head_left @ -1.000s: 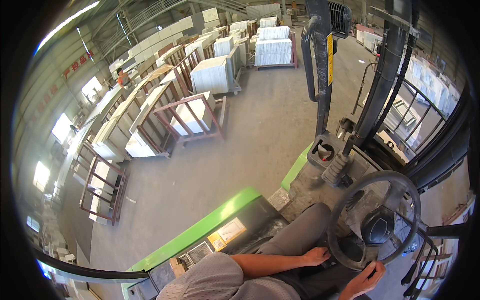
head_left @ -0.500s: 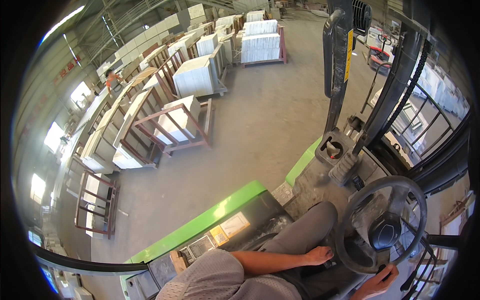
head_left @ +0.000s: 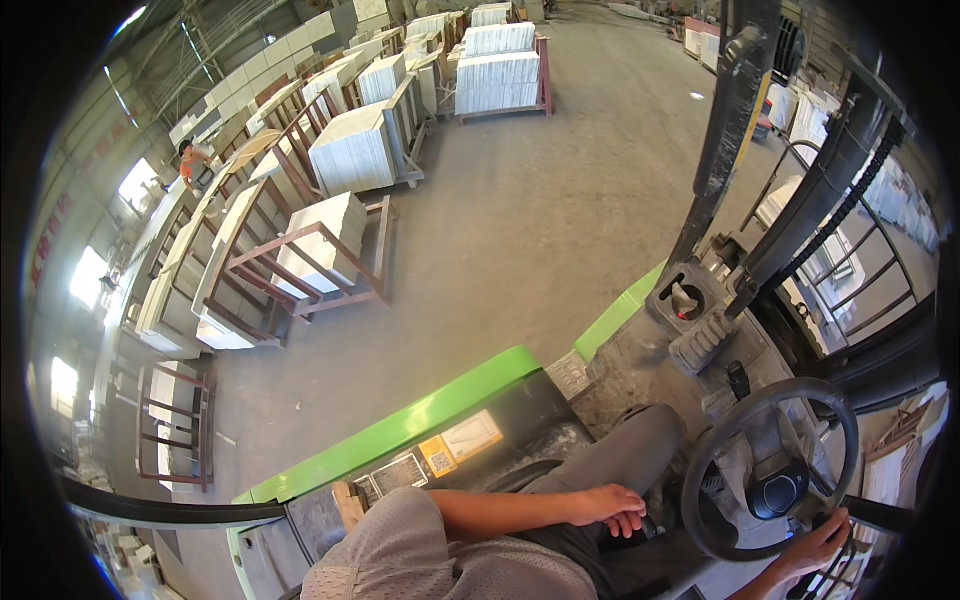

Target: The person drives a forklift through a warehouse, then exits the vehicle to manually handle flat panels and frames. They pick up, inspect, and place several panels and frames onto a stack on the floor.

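My left hand (head_left: 612,508) rests over my lap, fingers loosely bent and apart, with nothing visible in them. Its bare forearm reaches across from the grey sleeve at lower left. At the lower right of the black steering wheel (head_left: 697,500), my right hand (head_left: 815,545) is closed around the rim; its fingertips are partly hidden. The wheel's round hub (head_left: 778,494) sits just inward of that hand. My bent leg in grey trousers (head_left: 630,450) lies between the left hand and the dusty footwell.
I sit in a vehicle with a green side panel (head_left: 430,410) and black mast posts (head_left: 735,130). Racks of white stone slabs (head_left: 345,150) stand to the left on the concrete floor (head_left: 500,220). A person in orange (head_left: 190,165) is among them. A black railing (head_left: 870,270) stands at right.
My right hand has moved along the lower rim toward the right. My left hand's fingers have loosened and spread, and it has shifted slightly left. The whole view has turned a little.
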The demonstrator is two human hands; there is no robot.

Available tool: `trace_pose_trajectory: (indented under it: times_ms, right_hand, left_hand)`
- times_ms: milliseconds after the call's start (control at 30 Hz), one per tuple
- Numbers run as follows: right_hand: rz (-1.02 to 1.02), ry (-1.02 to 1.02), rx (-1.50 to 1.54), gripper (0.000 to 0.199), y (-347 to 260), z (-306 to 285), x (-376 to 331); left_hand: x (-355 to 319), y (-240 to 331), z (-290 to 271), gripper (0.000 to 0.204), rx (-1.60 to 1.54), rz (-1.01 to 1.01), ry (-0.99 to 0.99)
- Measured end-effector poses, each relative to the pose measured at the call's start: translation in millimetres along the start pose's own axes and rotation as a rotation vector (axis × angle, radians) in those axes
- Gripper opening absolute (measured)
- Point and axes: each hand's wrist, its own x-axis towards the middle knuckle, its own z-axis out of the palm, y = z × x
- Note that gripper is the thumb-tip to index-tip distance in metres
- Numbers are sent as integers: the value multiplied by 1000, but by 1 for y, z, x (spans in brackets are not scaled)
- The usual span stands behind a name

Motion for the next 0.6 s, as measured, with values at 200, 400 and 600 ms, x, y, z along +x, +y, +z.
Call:
trace_pose_trajectory:
  times_ms: [200, 400, 600]
  right_hand:
    - [-11, -38, 74, 36, -43, 164, 68]
    - [-98, 91, 204, 32, -113, 310, 99]
    - [-104, 72, 65, 35, -164, 431, 111]
  left_hand:
    - [-27, 132, -268, 37, 39, 406, 594]
    - [-278, 229, -613, 65, 385, 417, 1928]
    - [-374, 291, -710, 59, -79, 413, 2055]
